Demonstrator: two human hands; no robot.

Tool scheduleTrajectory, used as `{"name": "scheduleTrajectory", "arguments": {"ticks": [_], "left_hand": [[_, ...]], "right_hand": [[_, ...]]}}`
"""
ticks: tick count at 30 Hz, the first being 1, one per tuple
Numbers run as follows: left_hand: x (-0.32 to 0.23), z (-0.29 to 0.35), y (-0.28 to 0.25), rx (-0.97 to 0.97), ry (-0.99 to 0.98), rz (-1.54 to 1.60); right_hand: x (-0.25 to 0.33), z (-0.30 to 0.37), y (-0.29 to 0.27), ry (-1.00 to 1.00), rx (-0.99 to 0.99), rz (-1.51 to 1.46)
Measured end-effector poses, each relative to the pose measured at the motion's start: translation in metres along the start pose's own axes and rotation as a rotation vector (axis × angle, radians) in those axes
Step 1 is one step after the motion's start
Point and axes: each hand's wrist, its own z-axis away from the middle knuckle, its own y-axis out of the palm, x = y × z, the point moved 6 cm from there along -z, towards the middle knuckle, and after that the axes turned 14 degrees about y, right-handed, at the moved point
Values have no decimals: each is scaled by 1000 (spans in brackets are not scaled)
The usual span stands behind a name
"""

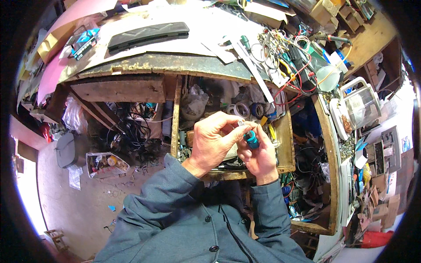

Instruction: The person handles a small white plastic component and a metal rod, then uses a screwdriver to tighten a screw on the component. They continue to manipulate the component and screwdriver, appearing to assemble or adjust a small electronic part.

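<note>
Pinching one small pale piece (240, 124) in left hand (214, 141), right hand (259, 157) curled around one teal cylinder (251, 140)

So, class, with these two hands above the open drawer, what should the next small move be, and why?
Probably steady the teal object with the right hand and ease the left hand slightly back. The right hand grips the object, but both hands crowd together near its upper end, hiding detail there; the cluttered drawer beneath suggests a firm hold, since anything dropped could get lost.
</note>
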Motion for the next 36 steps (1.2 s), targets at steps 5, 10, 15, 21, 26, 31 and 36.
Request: {"name": "scheduleTrajectory", "arguments": {"ticks": [5, 10, 15, 21, 26, 31, 36], "left_hand": [[-1, 0, -2, 25, -5, -51], [4, 2, -1, 37, 6, -27], [8, 5, -2, 39, -12, -49], [5, 5, -2, 39, -4, -11], [8, 6, -2, 25, -23, 48], [12, 9, -3, 33, -78, 78], [17, 11, -3, 17, -154, 256]], "right_hand": [[3, -1, -8, -144, -57, -24], [-1, -4, -14, -80, -67, 22], [3, 5, 0, -152, -221, -8], [2, 3, -10, -206, -193, 84], [4, 7, 3, -169, -208, -20], [5, 2, -12, -218, -156, 55], [3, 4, -7, -208, -94, -12]]}}
